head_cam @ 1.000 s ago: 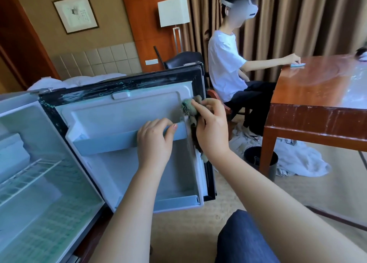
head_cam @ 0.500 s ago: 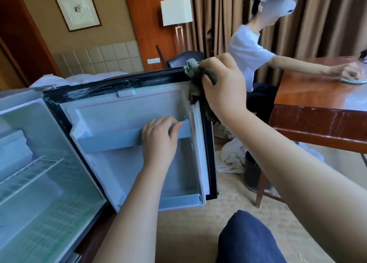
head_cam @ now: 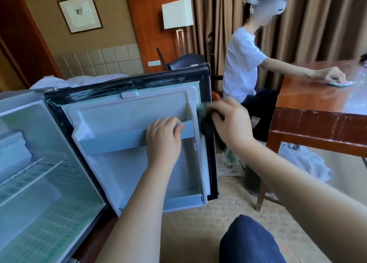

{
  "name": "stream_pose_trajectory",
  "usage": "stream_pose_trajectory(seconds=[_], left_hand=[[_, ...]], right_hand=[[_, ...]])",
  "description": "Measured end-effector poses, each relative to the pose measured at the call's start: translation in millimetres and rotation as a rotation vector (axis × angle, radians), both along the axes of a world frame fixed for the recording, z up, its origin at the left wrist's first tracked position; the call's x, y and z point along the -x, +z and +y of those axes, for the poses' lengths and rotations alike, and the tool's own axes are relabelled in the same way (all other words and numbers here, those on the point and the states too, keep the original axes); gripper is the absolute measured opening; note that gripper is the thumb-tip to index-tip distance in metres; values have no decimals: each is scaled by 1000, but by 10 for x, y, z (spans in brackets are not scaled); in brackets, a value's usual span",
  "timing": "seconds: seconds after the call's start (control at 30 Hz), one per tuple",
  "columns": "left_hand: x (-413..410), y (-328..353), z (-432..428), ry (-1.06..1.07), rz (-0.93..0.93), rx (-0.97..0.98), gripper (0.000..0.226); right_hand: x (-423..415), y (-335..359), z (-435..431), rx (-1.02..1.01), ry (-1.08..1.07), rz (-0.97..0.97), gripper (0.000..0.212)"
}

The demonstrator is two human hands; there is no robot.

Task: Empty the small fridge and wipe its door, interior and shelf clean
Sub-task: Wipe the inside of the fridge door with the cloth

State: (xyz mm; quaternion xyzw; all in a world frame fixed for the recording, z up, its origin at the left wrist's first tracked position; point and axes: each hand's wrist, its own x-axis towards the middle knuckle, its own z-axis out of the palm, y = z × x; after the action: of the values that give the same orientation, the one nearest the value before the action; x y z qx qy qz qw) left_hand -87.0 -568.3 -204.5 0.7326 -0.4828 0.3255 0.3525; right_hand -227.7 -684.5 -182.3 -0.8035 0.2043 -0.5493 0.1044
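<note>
The small fridge [head_cam: 29, 183] stands open at the left, white inside, with a wire shelf [head_cam: 25, 175] across it. Its door [head_cam: 123, 112] swings out toward me, with a black gasket frame and a pale blue door rail [head_cam: 119, 139]. My left hand [head_cam: 162, 139] grips that rail, fingers curled over its top. My right hand [head_cam: 230, 121] holds a dark green cloth [head_cam: 206, 123] against the door's right edge, about halfway up. The cloth is motion-blurred.
A wooden table [head_cam: 317, 121] stands at the right, where a seated person [head_cam: 244, 64] in a white shirt wipes its top. A dark bin [head_cam: 252, 179] and white linen [head_cam: 309, 165] lie on the carpet under it. My knee [head_cam: 250, 243] is at the bottom; a bed and floor lamp stand behind.
My right hand first rose with the cloth to the door's top right corner, then came back down to mid-height along the right edge. My left hand stayed on the rail.
</note>
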Motion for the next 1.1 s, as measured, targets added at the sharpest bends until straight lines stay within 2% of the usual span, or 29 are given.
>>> stream_pose_trajectory(seconds=[0.1, 0.17, 0.27, 0.37, 0.5, 0.53, 0.7, 0.8, 0.87, 0.93, 1.07, 1.1], left_hand=[[15, -8, 44, -15, -32, 23, 26], [27, -3, 67, -21, -25, 19, 26], [48, 21, 54, -13, 14, 12, 19], [52, 59, 20, -4, 50, -7, 19], [48, 54, 34, -9, 34, -8, 18], [52, 50, 49, -8, 29, -6, 18], [63, 31, 121, -19, -9, 4, 12], [73, 48, 120, -22, 15, 3, 13], [72, 49, 86, -7, 23, -2, 14], [67, 59, 43, 3, 38, -14, 18], [28, 71, 1, 2, 49, -43, 22], [21, 61, 7, -3, 37, -41, 23]], right_hand=[[-124, 634, -4, 90, 5, -200, 28], [-225, 718, -5, 196, -16, -191, 25], [-331, 406, -16, 298, -89, -84, 24], [-261, 10, -66, 186, -84, 4, 20], [-25, -306, -75, 71, -39, 385, 18], [15, -258, -63, 47, -30, 408, 20], [-95, 226, 94, 14, 2, 17, 23], [-195, -11, 116, 89, -53, 24, 23], [-216, -331, 105, 68, -85, 56, 20], [-205, -681, 81, -21, -99, 195, 18], [13, -1185, -93, -187, -33, 787, 28], [82, -1193, -117, -230, -4, 832, 31]])
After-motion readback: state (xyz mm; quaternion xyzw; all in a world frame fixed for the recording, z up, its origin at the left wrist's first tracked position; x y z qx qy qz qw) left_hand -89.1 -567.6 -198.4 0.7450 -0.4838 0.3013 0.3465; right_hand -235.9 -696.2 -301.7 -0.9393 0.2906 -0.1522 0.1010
